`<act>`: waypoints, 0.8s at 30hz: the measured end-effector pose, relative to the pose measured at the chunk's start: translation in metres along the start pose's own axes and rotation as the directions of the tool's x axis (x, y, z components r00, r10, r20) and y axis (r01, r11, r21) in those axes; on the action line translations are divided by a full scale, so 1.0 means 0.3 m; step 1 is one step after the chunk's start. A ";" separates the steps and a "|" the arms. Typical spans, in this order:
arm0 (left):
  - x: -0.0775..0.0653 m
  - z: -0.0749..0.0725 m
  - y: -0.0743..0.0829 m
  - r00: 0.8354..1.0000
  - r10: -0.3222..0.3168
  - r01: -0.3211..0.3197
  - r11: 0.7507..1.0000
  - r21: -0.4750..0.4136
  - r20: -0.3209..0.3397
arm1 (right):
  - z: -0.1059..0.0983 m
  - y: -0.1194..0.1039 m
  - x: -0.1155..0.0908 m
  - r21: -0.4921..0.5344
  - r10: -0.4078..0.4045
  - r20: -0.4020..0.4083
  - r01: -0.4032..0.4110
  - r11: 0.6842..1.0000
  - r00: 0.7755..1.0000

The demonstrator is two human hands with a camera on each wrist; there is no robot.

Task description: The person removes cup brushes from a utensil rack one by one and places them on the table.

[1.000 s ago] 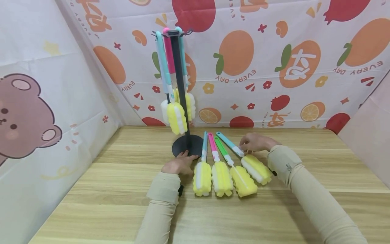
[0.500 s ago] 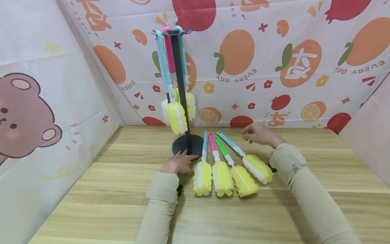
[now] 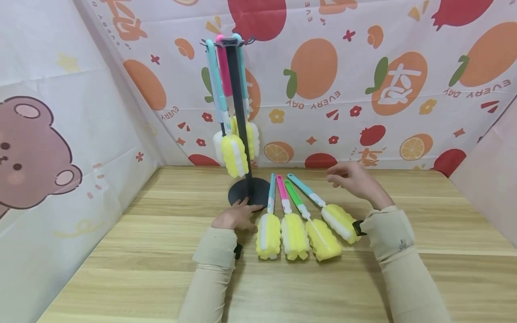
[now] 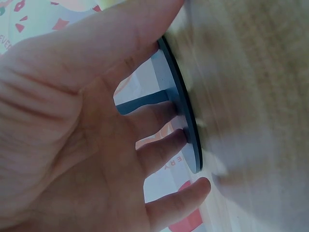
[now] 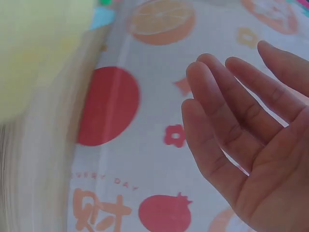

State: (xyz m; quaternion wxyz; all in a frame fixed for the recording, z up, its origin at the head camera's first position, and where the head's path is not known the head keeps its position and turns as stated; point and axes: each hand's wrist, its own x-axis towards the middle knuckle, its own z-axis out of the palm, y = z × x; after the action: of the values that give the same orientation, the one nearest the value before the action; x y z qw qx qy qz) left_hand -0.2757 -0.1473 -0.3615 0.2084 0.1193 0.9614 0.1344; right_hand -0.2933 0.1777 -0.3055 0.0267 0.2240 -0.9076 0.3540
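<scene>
My left hand [image 3: 236,216] rests with spread fingers on the round black base [image 3: 258,188] of an upright stand; the left wrist view shows its fingertips on the base's edge [image 4: 186,108]. To the right of the stand, several sponge bottle brushes lie fanned out: a blue-handled one [image 3: 268,237], a pink-handled one [image 3: 295,237], a green-handled one [image 3: 324,240] and another blue-handled one [image 3: 337,222]. Above the table, beyond that rightmost brush, hovers my right hand [image 3: 357,179]. In the right wrist view its fingers [image 5: 217,116] are loosely bent, holding nothing.
Several brushes, including one with a yellow-and-white sponge [image 3: 234,154], hang from hooks at the top of the black pole [image 3: 238,89]. Behind the wooden table [image 3: 161,251] hangs a fruit-print cloth [image 3: 311,130]; a bear-print cloth [image 3: 36,152] covers the left side.
My right hand has lifted off the rightmost blue-handled brush and moved right, away from its neck. That brush shifted very slightly. The left hand stays on the base.
</scene>
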 end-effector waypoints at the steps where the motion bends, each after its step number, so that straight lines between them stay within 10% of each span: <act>1: 0.000 0.000 0.001 1.000 -0.003 0.003 1.000 -0.002 -0.001 | -0.001 -0.005 -0.012 0.011 0.001 -0.017 0.000 1.000 1.000; 19: -0.011 0.005 -0.006 1.000 -0.017 0.017 1.000 0.009 -0.017 | -0.061 -0.030 -0.106 0.015 0.035 -0.144 -0.033 0.999 0.989; 24: 0.013 -0.009 -0.007 0.996 -0.021 0.025 0.998 0.052 -0.082 | -0.071 -0.027 -0.122 0.173 0.039 -0.145 -0.013 0.985 0.989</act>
State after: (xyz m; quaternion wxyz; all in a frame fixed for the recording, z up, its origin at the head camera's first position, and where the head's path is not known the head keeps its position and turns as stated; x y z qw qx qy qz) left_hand -0.2808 -0.1487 -0.3612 0.1674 0.1080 0.9736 0.1111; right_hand -0.2594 0.2006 -0.2919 0.0698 0.1867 -0.8722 0.4466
